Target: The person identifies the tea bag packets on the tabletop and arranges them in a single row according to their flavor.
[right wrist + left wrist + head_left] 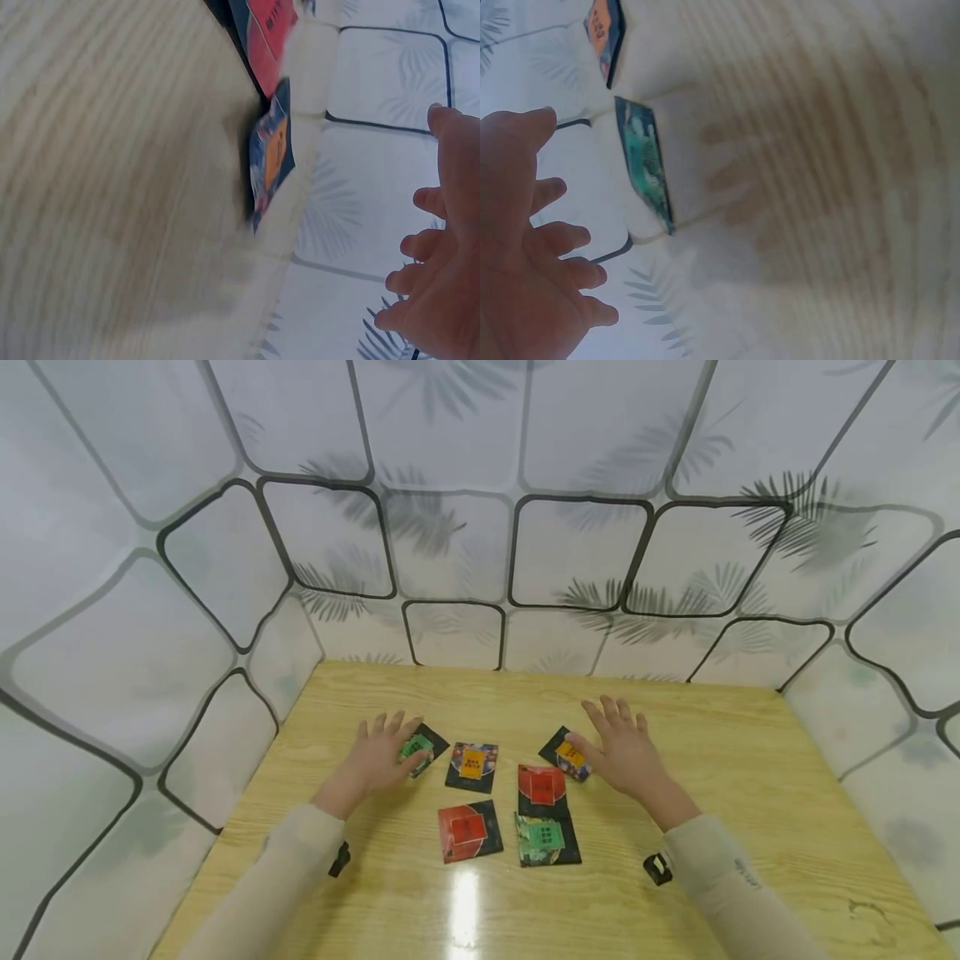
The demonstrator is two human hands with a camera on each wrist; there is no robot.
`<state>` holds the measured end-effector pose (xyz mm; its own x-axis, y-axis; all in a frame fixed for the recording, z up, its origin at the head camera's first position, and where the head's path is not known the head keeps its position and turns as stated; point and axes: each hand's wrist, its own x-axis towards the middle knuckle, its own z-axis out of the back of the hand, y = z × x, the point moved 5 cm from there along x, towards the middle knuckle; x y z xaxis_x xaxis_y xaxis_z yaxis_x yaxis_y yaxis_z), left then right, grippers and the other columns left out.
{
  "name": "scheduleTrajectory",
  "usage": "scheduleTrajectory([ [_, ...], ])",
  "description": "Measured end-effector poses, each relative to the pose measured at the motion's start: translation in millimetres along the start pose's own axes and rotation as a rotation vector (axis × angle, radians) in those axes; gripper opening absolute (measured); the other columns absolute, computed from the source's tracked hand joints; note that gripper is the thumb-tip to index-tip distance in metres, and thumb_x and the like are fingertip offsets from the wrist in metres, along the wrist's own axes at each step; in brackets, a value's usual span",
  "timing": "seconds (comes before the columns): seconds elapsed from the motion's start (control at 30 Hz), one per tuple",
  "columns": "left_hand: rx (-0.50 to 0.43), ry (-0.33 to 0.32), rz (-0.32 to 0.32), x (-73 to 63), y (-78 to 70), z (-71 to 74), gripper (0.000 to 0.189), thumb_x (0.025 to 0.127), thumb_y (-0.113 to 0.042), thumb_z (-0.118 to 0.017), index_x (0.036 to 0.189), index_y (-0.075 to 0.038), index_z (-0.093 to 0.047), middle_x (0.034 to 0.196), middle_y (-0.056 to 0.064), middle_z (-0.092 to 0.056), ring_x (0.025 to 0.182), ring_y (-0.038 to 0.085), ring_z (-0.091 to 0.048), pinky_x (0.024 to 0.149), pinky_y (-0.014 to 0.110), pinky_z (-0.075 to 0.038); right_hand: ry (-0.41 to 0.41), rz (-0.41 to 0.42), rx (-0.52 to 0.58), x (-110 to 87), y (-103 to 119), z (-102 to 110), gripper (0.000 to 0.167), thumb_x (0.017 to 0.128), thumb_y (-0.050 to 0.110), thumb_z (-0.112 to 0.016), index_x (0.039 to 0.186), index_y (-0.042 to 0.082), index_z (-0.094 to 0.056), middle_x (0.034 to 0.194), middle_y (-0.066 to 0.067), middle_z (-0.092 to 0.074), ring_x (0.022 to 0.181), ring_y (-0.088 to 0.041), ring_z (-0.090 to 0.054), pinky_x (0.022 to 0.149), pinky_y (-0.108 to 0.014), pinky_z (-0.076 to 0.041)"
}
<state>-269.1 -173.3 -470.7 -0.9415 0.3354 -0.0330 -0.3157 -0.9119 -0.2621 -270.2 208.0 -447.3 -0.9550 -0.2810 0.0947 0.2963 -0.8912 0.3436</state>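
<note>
My left hand [380, 755], fingers spread, hovers over a green and black sachet [417, 746] that it partly covers in the head view. In the left wrist view a gap shows between that hand [540, 240] and the green sachet [643, 154]. On the other side my right hand [622, 750] hangs spread out beside a tilted sachet with an orange label [572, 755]. The right wrist view has this sachet [271, 154] flat on the table, apart from the hand [442, 247]. Neither hand holds anything.
Between the hands lie another orange-labelled sachet [472, 766], a red one [469, 831], and a second red one [542, 788] touching a green one [547, 838]. The wooden table [750, 827] meets patterned cloth walls [570, 552] at its back and sides.
</note>
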Motion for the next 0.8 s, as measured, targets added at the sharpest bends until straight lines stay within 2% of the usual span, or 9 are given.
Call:
scheduleTrajectory([
  [0.2, -0.008, 0.03, 0.01, -4.5, 3.6, -15.1, 0.069, 0.108, -0.045, -0.057, 0.164, -0.01, -0.037, 0.166, 0.03, -0.036, 0.151, 0.061, -0.029, 0.121, 0.08, -0.016, 0.003, 0.041, -0.015, -3.7, 16.4, -19.3, 0.078, 0.107, 0.057, -0.052, 0.166, 0.008, -0.035, 0.17, -0.029, -0.028, 0.157, -0.056, -0.019, 0.122, -0.08, -0.014],
  [0.47, 0.0, 0.035, 0.03, -9.0, 8.7, -26.6, 0.068, 0.109, -0.045, -0.053, 0.164, -0.009, -0.036, 0.164, 0.032, -0.037, 0.15, 0.061, -0.031, 0.12, 0.08, -0.02, -0.001, 0.076, -0.01, -4.3, 41.8, -36.9, 0.073, 0.106, 0.052, -0.058, 0.162, 0.008, -0.043, 0.166, -0.03, -0.036, 0.155, -0.056, -0.027, 0.121, -0.079, -0.02],
  [0.8, -0.006, 0.027, 0.039, -11.1, 8.0, -34.8, 0.069, 0.109, -0.046, -0.053, 0.164, -0.008, -0.037, 0.164, 0.031, -0.039, 0.15, 0.058, -0.035, 0.118, 0.079, -0.026, 0.076, 0.141, 0.022, 1.4, 63.8, -66.4, 0.072, 0.106, 0.052, -0.057, 0.162, 0.009, -0.042, 0.168, -0.028, -0.034, 0.156, -0.054, -0.026, 0.122, -0.077, -0.022],
])
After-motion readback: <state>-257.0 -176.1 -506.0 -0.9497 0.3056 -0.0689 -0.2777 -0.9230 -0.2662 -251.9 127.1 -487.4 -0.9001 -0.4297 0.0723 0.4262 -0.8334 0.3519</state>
